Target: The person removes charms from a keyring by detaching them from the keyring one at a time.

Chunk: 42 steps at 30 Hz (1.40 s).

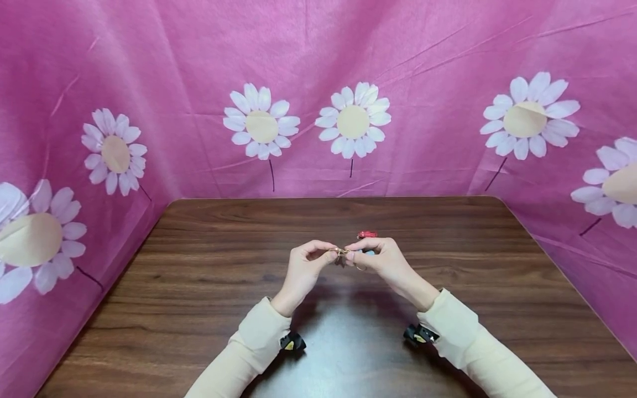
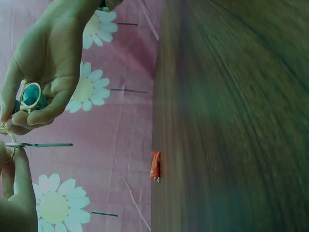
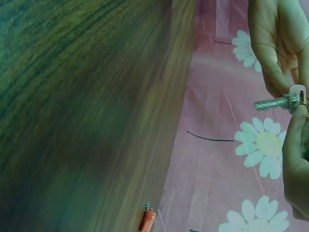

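Fingertips meeting over the middle of the table, both hands work at a gold-coloured key ring (image 1: 338, 250). My left hand (image 1: 306, 268) pinches it between thumb and forefinger. From the other side my right hand (image 1: 385, 258) pinches it too. A metal key (image 3: 273, 103) hangs down between the hands, close at the left fingertips in the left wrist view. Under the right hand's curled fingers shows a round blue charm (image 2: 32, 95) in a gold rim. The fingers hide part of the ring.
A small red object (image 1: 367, 234) with a metal end lies on the brown wooden table (image 1: 224, 221), just beyond the right hand. Pink cloth (image 1: 423, 138) printed with daisies stands around the table's back and sides.
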Motion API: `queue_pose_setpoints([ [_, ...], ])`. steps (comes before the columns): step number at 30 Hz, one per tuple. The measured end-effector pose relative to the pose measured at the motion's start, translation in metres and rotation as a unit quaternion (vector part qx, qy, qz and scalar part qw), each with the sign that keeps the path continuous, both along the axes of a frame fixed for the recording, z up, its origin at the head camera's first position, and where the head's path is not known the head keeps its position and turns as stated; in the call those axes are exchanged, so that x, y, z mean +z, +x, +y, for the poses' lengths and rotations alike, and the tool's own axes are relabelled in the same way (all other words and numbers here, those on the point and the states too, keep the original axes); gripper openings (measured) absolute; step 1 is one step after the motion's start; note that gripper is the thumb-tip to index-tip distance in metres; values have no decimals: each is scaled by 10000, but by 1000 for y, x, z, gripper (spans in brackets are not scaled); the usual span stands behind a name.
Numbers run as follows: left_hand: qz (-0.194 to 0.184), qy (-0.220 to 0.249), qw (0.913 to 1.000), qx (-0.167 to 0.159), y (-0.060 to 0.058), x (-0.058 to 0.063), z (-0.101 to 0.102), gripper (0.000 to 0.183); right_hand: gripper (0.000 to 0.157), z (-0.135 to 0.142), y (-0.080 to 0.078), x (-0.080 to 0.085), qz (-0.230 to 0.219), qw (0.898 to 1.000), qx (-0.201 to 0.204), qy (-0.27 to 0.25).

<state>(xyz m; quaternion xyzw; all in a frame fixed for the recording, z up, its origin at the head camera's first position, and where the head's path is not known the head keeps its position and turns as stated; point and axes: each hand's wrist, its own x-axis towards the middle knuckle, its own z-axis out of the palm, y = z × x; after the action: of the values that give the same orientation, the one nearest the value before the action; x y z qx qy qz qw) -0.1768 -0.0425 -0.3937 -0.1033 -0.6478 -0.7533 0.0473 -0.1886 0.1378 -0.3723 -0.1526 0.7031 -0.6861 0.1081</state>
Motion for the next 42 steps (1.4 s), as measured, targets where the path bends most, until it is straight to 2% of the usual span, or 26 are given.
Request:
queue_pose_setpoints([
  [4, 172, -499, 9986, -3, -1, -1, -3, 18, 33, 0, -1, 0, 68, 9997, -83, 232],
  [7, 672, -1246, 9899, 83, -1, 1, -6, 16, 33, -1, -1, -1, 146, 9989, -129, 430],
  [9, 1097, -1752, 9783, 164, 0, 3, -7, 14, 32, -2, -2, -2, 200, 9981, -148, 567],
  [11, 1539, -2199, 9628, 301, 2, 5, -8, 12, 30, -3, -1, -2, 241, 9973, -168, 675],
  [16, 2317, -2825, 9283, 686, 5, 10, -7, 7, 27, -5, -1, -3, 360, 9951, -314, 860],
  [19, 2467, -2956, 9189, 865, 4, 11, -7, 5, 29, -6, 0, -3, 411, 9933, -498, 954],
  [22, 2367, -2844, 9251, 857, 2, 9, -7, 5, 29, -7, 1, -2, 390, 9925, -647, 964],
  [25, 2170, -2554, 9388, 790, 2, 7, -7, 5, 28, -9, 2, -3, 367, 9930, -699, 883],
  [29, 1870, -2154, 9548, 835, 11, 21, -4, 5, 26, -10, 0, -3, 549, 9933, -624, 798],
  [33, 1594, -1930, 9641, 887, 18, 33, -3, 6, 27, -10, -2, -1, 605, 9956, -421, 581],
  [37, 1152, -1550, 9783, 757, 15, 31, -4, 8, 27, -8, -2, -4, 405, 9984, -290, 250],
  [40, 843, -1127, 9881, 622, 9, 22, -5, 9, 17, -8, -3, -5, 171, 9996, -231, -15],
  [42, 710, -917, 9914, 610, 4, 15, -5, 10, 13, -9, -3, -6, 9, 9997, -191, -179],
])
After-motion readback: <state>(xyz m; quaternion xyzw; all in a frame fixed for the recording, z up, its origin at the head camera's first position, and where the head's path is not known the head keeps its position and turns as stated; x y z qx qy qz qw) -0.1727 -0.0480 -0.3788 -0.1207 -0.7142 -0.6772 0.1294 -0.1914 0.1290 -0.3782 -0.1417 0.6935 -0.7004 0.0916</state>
